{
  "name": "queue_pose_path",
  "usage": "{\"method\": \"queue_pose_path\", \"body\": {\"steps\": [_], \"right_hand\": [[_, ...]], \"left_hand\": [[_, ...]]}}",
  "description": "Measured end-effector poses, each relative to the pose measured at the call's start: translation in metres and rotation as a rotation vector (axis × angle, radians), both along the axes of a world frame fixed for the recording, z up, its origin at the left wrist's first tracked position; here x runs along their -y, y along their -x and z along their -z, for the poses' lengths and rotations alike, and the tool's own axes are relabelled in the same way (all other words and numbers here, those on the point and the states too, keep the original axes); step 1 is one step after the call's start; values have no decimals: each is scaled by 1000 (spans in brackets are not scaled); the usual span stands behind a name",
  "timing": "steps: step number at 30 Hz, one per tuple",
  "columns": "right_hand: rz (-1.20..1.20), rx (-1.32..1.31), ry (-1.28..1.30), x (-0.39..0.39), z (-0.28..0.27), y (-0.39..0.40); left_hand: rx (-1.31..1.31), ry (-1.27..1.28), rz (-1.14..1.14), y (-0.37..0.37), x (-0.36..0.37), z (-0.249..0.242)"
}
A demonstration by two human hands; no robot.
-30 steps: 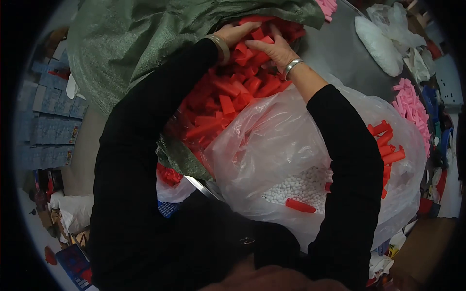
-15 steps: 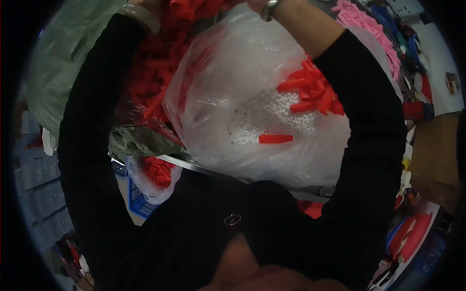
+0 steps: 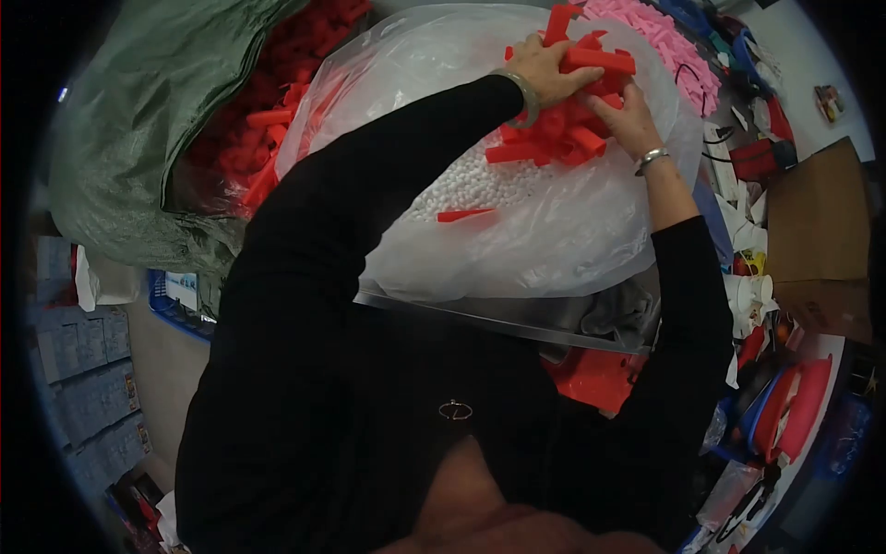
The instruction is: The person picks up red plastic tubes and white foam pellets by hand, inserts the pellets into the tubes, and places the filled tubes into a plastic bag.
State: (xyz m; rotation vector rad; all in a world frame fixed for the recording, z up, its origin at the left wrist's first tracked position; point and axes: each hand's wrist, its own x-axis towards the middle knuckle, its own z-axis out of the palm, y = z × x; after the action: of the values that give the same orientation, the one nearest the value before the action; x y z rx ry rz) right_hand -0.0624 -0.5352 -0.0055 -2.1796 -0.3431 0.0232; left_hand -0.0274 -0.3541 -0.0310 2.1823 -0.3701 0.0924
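Note:
Over the right part of a big clear plastic bag (image 3: 554, 263), both hands are closed around a bunch of red strip-like pieces (image 3: 600, 63). My left hand (image 3: 544, 72), with a pale bangle at the wrist, grips them from the left and above. On the right side, my right hand (image 3: 629, 122), wearing a silver bracelet, cups them with its fingers partly hidden. Beneath lie more red pieces (image 3: 549, 138) in a heap on small white pellets (image 3: 475, 189). One red piece (image 3: 466, 215) rests apart on the pellets.
A green woven sack (image 3: 120, 166) on the left holds many red pieces (image 3: 231, 138). Pink pieces (image 3: 660, 42) are piled at the back right. An open cardboard box (image 3: 817, 240) stands at the right. A metal edge (image 3: 498, 326) runs before my body; stacked boxes (image 3: 88, 369) are at left.
Both hands have moved from the red pile at the upper left to the right side of the clear bag, carrying red pieces. The red heap there is now under them.

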Motion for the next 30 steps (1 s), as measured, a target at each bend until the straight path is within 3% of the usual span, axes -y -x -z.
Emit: {"method": "queue_pose_path", "body": {"steps": [1,3,6,9,13,16,18,22,24,25,27,30], "right_hand": [[6,10,-2,15,16,-7],[94,162,165,38,44,-27],[134,-19,-56,43,50,-21],[245,42,7,38,52,-4],[147,-58,30,43,21,5],[192,-202,259,45,-2,14],[191,-99,520,56,-2,8],[157,-34,668,33,-38,41],[129,588,688,17,-41,64],[123,587,687,2,-40,77],[-78,743,359,-36,-37,107],[-256,555,478,-65,-19,147]], "left_hand": [[89,-143,-56,2,7,3],[63,-137,-30,-10,19,7],[76,-307,-15,-32,38,9],[-39,-525,60,-34,44,4],[107,-544,41,-11,31,-1],[212,-552,43,-2,18,-5],[258,-548,49,6,8,-7],[366,-545,98,38,-30,-17],[416,-523,122,65,-61,-27],[422,-537,151,87,-80,-34],[391,-511,242,142,-109,-41],[335,-496,308,202,-139,-12]]}}
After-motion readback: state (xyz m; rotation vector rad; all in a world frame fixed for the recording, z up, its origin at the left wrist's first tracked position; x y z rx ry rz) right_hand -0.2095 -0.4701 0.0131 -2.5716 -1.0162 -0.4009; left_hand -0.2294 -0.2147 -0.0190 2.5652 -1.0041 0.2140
